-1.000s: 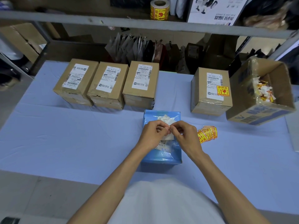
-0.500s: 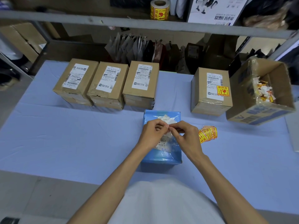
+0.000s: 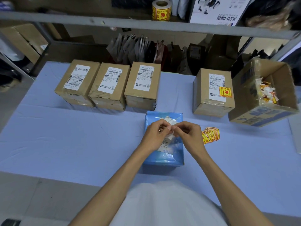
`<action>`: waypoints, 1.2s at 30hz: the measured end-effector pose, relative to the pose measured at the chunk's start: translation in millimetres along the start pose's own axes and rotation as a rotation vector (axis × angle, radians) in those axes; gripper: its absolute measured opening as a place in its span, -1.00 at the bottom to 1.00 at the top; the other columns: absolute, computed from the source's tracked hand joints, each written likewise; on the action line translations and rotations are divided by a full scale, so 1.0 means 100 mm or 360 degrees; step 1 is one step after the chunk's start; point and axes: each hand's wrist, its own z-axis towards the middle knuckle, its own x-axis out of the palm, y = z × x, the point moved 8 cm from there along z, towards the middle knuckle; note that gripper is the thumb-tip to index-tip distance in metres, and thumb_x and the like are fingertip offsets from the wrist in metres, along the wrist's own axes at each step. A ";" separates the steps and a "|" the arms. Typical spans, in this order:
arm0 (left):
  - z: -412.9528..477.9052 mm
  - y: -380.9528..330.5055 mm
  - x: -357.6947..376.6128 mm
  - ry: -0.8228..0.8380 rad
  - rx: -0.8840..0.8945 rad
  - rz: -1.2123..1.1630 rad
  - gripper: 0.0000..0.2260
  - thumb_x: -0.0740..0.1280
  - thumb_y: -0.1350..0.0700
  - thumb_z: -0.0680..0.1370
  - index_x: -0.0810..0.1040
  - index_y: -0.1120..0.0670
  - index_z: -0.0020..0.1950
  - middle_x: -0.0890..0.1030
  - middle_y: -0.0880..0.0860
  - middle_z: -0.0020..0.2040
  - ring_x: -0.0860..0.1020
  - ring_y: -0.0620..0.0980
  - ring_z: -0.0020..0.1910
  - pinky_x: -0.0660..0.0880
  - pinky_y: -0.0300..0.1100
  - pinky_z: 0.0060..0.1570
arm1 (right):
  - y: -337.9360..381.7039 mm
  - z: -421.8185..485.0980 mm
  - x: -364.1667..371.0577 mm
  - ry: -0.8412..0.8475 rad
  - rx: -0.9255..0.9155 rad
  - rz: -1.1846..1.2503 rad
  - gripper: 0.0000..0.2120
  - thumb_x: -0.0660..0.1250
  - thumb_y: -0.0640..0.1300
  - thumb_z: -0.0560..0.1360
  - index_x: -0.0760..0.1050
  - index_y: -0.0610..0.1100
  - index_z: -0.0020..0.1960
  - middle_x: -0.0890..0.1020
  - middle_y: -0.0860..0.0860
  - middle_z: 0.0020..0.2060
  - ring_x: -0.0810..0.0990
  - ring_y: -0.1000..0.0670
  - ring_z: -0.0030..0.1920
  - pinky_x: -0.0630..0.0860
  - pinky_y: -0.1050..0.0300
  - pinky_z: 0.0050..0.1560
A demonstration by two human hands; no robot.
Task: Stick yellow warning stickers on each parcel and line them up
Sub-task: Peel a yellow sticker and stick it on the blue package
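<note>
Left hand point(image 3: 156, 136) and right hand point(image 3: 189, 134) pinch a small white sticker piece point(image 3: 171, 135) together, fingertips meeting, directly over the blue parcel point(image 3: 162, 157). Loose yellow stickers point(image 3: 210, 135) lie just right of the grip. Beyond: three unstickered boxes point(image 3: 110, 85), one stickered box point(image 3: 213, 92). Risk: sticker curls onto itself or the fingers while its backing is peeled.

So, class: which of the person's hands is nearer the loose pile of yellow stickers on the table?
Right. The right hand sits just left of the yellow stickers; the left hand is farther, beyond it.
</note>
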 end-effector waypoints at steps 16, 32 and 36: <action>0.00 0.00 -0.01 -0.0024 -0.0031 -0.0061 -0.90 0.30 0.19 0.53 0.48 0.08 -0.18 0.65 0.09 -0.17 0.61 0.01 -0.14 0.46 -0.34 -0.13 | -0.01 0.01 0.02 -0.0040 0.0048 0.0067 -0.84 0.31 -0.35 0.49 0.59 -0.23 -0.23 0.65 -0.09 -0.38 0.62 0.05 -0.37 0.59 0.19 -0.24; 0.03 0.14 -0.05 -0.0137 -0.0253 -0.0464 -0.84 0.22 0.16 0.63 0.45 0.22 -0.10 0.53 0.12 -0.24 0.48 -0.11 -0.32 0.41 -0.44 -0.33 | 0.00 -0.03 0.13 -0.0015 0.0219 0.0529 -0.78 0.19 -0.28 0.59 0.52 -0.26 -0.19 0.60 -0.06 -0.40 0.56 0.04 -0.42 0.51 0.26 -0.36; 0.06 0.15 -0.04 -0.0172 -0.0245 -0.0297 -0.81 0.27 0.08 0.60 0.47 0.09 -0.20 0.59 0.07 -0.21 0.52 -0.06 -0.24 0.43 -0.29 -0.17 | 0.01 -0.08 0.19 0.0052 0.0220 0.0495 -0.75 0.20 -0.13 0.61 0.52 -0.28 -0.12 0.64 0.00 -0.36 0.58 0.06 -0.39 0.54 0.25 -0.37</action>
